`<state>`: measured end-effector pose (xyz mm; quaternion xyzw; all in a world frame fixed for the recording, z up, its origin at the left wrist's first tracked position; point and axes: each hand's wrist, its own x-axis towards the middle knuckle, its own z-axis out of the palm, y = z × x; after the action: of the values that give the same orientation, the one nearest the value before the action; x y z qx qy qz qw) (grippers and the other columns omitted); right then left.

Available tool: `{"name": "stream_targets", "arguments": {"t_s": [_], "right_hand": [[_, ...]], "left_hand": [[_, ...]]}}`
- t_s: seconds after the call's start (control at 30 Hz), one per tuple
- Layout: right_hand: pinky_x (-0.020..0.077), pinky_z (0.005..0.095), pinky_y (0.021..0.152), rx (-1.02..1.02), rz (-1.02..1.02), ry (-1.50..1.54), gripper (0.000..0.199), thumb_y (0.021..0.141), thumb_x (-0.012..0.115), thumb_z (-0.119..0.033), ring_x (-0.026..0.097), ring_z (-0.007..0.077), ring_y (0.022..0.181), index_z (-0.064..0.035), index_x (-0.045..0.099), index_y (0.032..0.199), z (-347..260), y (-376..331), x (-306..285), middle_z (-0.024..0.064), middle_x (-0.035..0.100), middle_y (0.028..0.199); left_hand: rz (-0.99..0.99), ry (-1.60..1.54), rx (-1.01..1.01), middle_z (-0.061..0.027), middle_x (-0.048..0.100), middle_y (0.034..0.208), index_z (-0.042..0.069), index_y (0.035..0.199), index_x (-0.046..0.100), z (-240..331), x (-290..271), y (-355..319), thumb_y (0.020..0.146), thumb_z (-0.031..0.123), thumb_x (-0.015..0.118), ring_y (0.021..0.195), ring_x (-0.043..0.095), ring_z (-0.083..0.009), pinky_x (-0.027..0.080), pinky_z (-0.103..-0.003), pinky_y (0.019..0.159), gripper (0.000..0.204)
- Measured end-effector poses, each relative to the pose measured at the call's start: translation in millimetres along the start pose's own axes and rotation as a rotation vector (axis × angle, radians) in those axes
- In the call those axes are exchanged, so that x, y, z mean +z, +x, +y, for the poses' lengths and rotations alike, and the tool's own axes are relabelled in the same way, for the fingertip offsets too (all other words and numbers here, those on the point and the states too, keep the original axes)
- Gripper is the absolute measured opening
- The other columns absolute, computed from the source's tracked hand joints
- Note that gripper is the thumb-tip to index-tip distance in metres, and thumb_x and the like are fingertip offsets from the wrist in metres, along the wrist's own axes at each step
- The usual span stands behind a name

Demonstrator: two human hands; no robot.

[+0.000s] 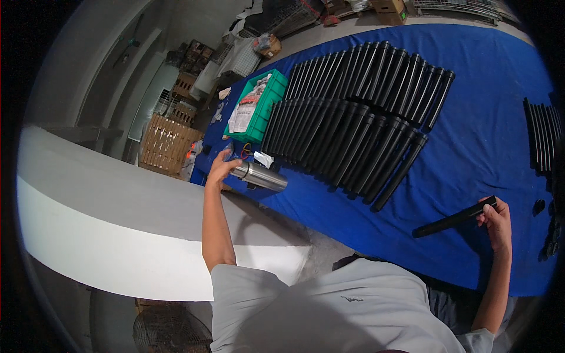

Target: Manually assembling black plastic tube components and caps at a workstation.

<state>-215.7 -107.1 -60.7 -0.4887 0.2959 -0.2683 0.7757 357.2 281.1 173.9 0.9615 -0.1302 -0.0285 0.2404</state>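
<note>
My left hand (219, 169) is at the narrower end of a shiny steel flask (263, 177), with the thumb on it and the fingers bent around that end. Whether the flask stands or is tilted, I cannot tell. Low over the blue cloth, my right hand (496, 221) pinches one end of a short black tube (448, 223) between thumb and fingers. The tube points left, toward the middle of the table. Two rows of long black tubes (353, 141) with thicker end caps lie side by side beyond my hands.
A green crate (274, 94) with newspaper (249, 106) stands left of the rows. A white crumpled piece (263, 159) lies by the flask. Thin black rods (542, 135) and small black parts (550, 241) lie at the right. A white ledge (118, 217) borders the table's left.
</note>
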Motion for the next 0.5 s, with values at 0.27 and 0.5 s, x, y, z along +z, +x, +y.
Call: {"name": "stream_targets", "arguments": {"t_s": [0.27,0.5], "right_hand": [[0.047,0.0228,0.056,-0.009,-0.003,0.003,0.023,0.086,0.068,-0.022,0.057,0.0077,0.06,-0.0014,0.062,0.093,-5,-3,5,0.0007,0.059,0.068],[0.047,0.0254,0.06,0.081,-0.05,-0.05,0.028,0.084,0.07,-0.021,0.056,0.0101,0.065,0.0007,0.062,0.1,-18,5,15,0.002,0.058,0.073]], "left_hand": [[0.11,0.092,0.097,-0.0197,0.057,0.13,-0.001,0.128,0.055,-24,-4,10,0.068,0.03,0.081,0.117,0.057,-0.0315,0.044,-0.038,0.099,0.071],[0.378,-0.09,0.525,-0.0083,0.064,0.096,-0.002,0.104,0.064,24,22,-32,0.09,0.02,0.068,0.083,0.059,-0.0152,0.048,-0.028,0.075,0.027]]}}
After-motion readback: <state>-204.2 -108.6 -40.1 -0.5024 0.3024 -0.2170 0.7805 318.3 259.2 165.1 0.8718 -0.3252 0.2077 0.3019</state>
